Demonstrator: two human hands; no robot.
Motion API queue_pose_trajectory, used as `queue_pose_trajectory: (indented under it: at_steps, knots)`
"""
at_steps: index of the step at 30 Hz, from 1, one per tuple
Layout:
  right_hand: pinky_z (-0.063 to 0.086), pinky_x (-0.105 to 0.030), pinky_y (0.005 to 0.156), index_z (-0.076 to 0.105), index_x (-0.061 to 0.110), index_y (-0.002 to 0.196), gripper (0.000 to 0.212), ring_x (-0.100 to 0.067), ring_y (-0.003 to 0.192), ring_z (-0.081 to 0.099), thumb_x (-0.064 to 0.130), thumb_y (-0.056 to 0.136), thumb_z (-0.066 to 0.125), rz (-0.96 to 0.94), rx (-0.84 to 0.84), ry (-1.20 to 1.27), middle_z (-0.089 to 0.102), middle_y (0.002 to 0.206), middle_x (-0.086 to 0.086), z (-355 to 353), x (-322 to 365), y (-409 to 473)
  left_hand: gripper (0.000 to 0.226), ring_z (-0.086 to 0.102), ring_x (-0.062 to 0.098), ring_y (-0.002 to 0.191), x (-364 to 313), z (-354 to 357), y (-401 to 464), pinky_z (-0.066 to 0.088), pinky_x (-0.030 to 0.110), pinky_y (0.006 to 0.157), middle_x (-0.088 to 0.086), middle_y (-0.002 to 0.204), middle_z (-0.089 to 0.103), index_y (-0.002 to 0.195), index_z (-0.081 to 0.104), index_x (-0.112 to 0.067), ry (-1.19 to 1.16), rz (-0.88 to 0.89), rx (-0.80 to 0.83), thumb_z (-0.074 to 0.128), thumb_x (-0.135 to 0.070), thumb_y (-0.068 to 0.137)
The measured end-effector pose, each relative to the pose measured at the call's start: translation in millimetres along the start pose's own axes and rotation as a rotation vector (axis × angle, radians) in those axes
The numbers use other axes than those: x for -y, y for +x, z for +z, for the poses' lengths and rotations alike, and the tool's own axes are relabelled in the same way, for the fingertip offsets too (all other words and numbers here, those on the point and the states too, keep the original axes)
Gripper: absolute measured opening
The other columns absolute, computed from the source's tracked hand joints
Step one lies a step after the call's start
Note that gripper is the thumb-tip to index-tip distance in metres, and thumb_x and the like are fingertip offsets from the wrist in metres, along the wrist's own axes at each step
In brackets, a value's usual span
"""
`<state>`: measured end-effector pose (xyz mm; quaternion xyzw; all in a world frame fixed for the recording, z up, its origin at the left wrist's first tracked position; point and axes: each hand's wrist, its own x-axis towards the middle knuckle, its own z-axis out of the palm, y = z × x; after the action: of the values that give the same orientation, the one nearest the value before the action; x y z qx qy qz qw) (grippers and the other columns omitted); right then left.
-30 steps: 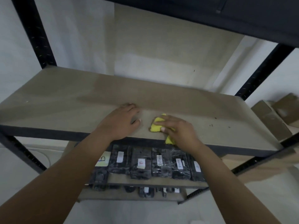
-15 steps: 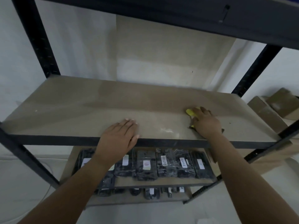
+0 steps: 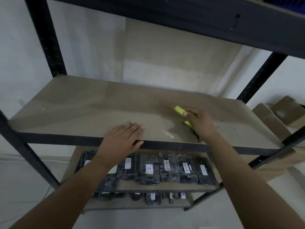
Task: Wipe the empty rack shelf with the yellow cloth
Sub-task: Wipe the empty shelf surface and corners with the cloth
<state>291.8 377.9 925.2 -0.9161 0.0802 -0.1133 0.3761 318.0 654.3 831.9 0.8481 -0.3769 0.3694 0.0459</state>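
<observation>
The empty rack shelf [image 3: 79, 109] is a tan board in a black metal frame, spanning the middle of the view. My right hand [image 3: 200, 123] presses the yellow cloth [image 3: 179, 111] onto the board right of centre; the cloth shows past my fingertips and under my palm. Dark crumbs and dust [image 3: 197, 137] lie by my right wrist and further right. My left hand [image 3: 123, 140] rests flat, fingers spread, on the front edge of the shelf near its middle, holding nothing.
Black uprights [image 3: 46, 38] stand at the corners and a dark upper shelf [image 3: 198, 17] hangs overhead. The lower shelf holds a row of black wrapped packs with white labels [image 3: 168, 169]. Brown cardboard boxes [image 3: 279, 113] sit to the right, outside the rack.
My right hand slid the yellow cloth from the front centre to the right and further back on the shelf. My left hand stayed on the front edge.
</observation>
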Motion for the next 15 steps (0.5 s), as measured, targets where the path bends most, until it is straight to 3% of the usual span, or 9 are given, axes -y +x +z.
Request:
queue_pose_trajectory:
  at_steps: [4, 6, 10, 15]
  knots:
    - [0.031, -0.037, 0.108, 0.039, 0.028, 0.138, 0.044, -0.028, 0.136, 0.034, 0.032, 0.095, 0.045, -0.003, 0.117, -0.472, 0.034, 0.151, -0.002, 30, -8, 35, 0.041, 0.06, 0.025, 0.113, 12, -2, -17, 0.049, 0.036, 0.09, 0.009, 0.123, 0.063, 0.126, 0.056, -0.009, 0.07, 0.014, -0.01, 0.037, -0.034, 0.099]
    - [0.027, -0.037, 0.111, 0.037, 0.027, 0.139, 0.043, -0.028, 0.139, 0.028, 0.026, 0.097, 0.04, -0.065, 0.095, -0.613, 0.029, 0.153, -0.002, 52, 0, 32, 0.04, 0.061, 0.025, 0.112, 12, 1, -20, 0.048, 0.036, 0.089, 0.008, 0.123, 0.064, 0.126, 0.057, -0.01, 0.107, 0.014, -0.03, 0.039, -0.033, 0.099]
    - [0.039, -0.036, 0.102, 0.056, 0.025, 0.126, 0.035, -0.027, 0.126, 0.046, 0.019, 0.093, 0.046, -0.29, -0.012, -0.532, 0.052, 0.138, -0.003, 76, 20, -17, 0.035, 0.063, 0.023, 0.104, 0, 12, -25, 0.037, 0.034, 0.083, 0.004, 0.117, 0.067, 0.122, 0.058, -0.014, 0.157, -0.082, -0.129, 0.041, -0.032, 0.097]
    - [0.052, -0.032, 0.078, 0.07, 0.025, 0.098, 0.024, -0.018, 0.098, 0.066, 0.035, 0.09, 0.05, -0.476, -0.218, -0.446, 0.072, 0.105, 0.004, 81, 23, -83, 0.035, 0.061, 0.021, 0.105, 0, 17, -26, 0.035, 0.035, 0.083, 0.002, 0.116, 0.067, 0.121, 0.057, -0.016, 0.197, -0.109, -0.15, 0.039, -0.034, 0.096]
